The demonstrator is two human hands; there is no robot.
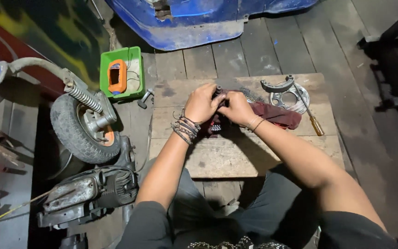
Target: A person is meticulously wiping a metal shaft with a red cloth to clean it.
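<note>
My left hand and my right hand are closed together around a small dark metal part over a low wooden board table. A dark red rag lies under and to the right of my hands. Bracelets circle my left wrist. Most of the part is hidden by my fingers.
A round metal brake plate with a curved shoe and a yellow-handled screwdriver lie at the table's right. A green tray holding an orange meter sits at the left, beside a small wheel and an engine. Blue bodywork stands behind.
</note>
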